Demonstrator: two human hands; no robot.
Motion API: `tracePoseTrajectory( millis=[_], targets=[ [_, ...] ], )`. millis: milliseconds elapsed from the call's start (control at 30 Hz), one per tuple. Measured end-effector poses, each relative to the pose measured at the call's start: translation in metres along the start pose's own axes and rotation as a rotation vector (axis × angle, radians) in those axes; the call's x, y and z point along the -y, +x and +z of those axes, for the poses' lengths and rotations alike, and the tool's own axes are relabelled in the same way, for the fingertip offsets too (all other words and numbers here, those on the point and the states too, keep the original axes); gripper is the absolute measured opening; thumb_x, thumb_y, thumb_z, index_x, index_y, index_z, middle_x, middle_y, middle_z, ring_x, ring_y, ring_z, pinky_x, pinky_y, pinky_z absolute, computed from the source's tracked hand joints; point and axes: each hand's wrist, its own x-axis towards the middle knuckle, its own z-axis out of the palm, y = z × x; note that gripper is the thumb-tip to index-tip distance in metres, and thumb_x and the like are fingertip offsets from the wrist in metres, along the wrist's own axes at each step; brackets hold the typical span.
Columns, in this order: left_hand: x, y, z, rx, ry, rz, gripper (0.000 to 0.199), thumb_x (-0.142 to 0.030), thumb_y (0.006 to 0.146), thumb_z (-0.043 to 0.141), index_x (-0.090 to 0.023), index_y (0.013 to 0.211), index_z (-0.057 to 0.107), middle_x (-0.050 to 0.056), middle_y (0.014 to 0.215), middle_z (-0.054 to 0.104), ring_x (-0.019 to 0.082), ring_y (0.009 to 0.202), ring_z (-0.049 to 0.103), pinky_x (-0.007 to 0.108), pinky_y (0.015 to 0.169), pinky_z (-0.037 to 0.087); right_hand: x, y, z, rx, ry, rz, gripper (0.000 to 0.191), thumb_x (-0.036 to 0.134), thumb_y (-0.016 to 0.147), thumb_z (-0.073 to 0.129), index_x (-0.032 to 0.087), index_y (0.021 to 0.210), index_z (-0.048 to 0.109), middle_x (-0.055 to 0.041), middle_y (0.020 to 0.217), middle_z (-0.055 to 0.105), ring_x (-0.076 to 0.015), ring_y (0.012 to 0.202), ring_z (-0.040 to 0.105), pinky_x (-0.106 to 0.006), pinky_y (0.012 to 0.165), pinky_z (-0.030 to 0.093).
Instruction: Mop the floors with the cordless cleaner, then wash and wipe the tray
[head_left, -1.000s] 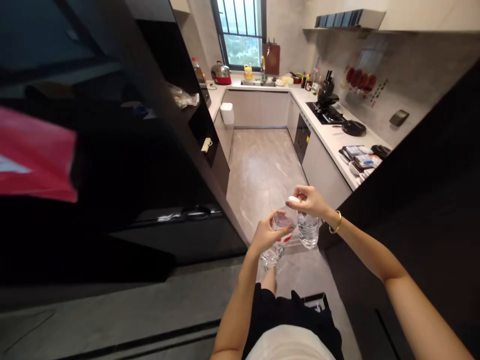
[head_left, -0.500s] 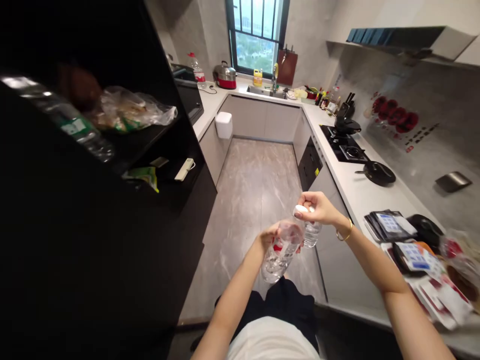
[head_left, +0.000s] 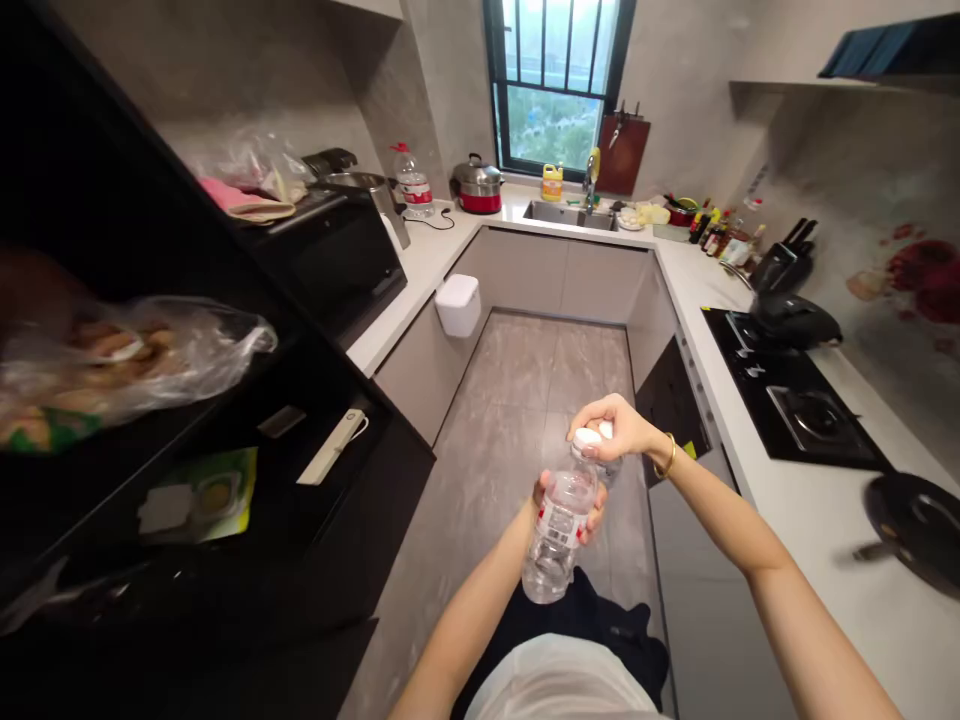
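Note:
A clear plastic bottle [head_left: 559,535] with a red and white label and a white cap is wrapped by my left hand [head_left: 594,512], whose fingers curl round its label. My right hand [head_left: 619,428], with a gold bangle at the wrist, has its thumb and finger at that bottle's white cap [head_left: 586,440]. A second clear bottle [head_left: 609,470], smaller and also white-capped, hangs from my right hand, partly hidden behind the first bottle. Both bottles are in front of my body, above the floor.
Dark shelves [head_left: 352,560] with bags stand at the left. The right counter [head_left: 795,510] bears a black stove [head_left: 787,400] and a pan [head_left: 919,530]. A white bin [head_left: 458,305] hangs on the left cabinets; the sink [head_left: 570,215] is ahead.
The view has moved forward into the kitchen; the sink and window look nearer and the packages on the right have left the view. The large bottle is more upright. Both hands keep their holds.

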Motion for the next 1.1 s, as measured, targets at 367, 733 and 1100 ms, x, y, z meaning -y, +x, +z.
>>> tracePoseTrajectory(
  millis=[367,733,1100],
  targets=[
    [-0.303,0.120,-0.235,-0.057,0.026,-0.055,0.090,-0.096,0.036,0.042,-0.019,0.080,0.059,0.004,0.053,0.054,0.016,0.043,0.049,0.030,0.044,0.038,-0.134,0.282,-0.280,-0.144,0.000,-0.006,0.040,0.049,0.057,0.073,0.013,0.075,0.072,0.0012,0.049,0.056,-0.0061,0.039,0.039,-0.019,0.039,0.030],
    [-0.688,0.263,-0.454,-0.374,0.362,0.129,0.068,-0.062,0.053,0.075,-0.015,0.100,0.062,0.010,0.085,0.067,0.023,0.070,0.065,0.034,0.065,0.051,-0.258,0.498,-0.605,-0.659,0.104,-0.033,0.039,0.055,0.068,0.071,0.019,0.084,0.067,0.0074,0.036,0.043,-0.0104,0.031,0.039,-0.030,0.043,0.042],
    [-1.010,0.428,-0.709,-0.783,0.064,0.357,0.053,-0.058,0.088,0.045,-0.009,0.101,0.062,0.014,0.086,0.070,0.021,0.072,0.067,0.033,0.068,0.053,-0.373,0.749,-0.866,-0.812,-0.021,0.005,0.033,0.047,0.070,0.069,0.018,0.085,0.068,0.0047,0.042,0.051,-0.0112,0.035,0.045,-0.025,0.040,0.036]
  ],
)
